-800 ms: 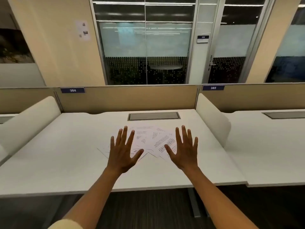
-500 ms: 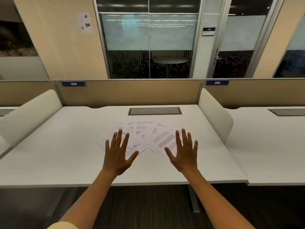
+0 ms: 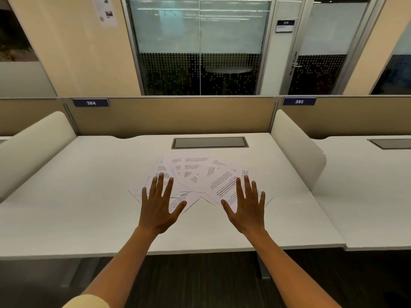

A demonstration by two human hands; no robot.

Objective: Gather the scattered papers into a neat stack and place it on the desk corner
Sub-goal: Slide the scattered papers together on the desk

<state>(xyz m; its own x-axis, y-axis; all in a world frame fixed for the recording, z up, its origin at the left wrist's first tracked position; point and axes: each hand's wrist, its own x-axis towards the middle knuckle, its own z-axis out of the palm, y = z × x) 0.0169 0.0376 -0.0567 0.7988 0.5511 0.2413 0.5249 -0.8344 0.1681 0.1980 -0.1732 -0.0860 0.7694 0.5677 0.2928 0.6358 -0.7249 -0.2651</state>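
Several white printed papers (image 3: 195, 174) lie fanned out and overlapping in the middle of the white desk (image 3: 77, 196). My left hand (image 3: 159, 206) hovers flat, fingers spread, over the near left sheets. My right hand (image 3: 246, 207) is spread the same way over the near right sheets. Neither hand holds anything. Whether the palms touch the paper is unclear. The hands hide the near edges of some sheets.
A grey cable hatch (image 3: 210, 142) is set into the desk behind the papers. White curved dividers stand at the left (image 3: 33, 147) and right (image 3: 295, 147) sides, with a beige back panel (image 3: 173, 116) behind. A second desk (image 3: 367, 185) adjoins on the right.
The camera has tilted down, so the desk and papers sit higher in view. Both hands have drawn back toward the near edge of the paper spread, still flat with spread fingers.
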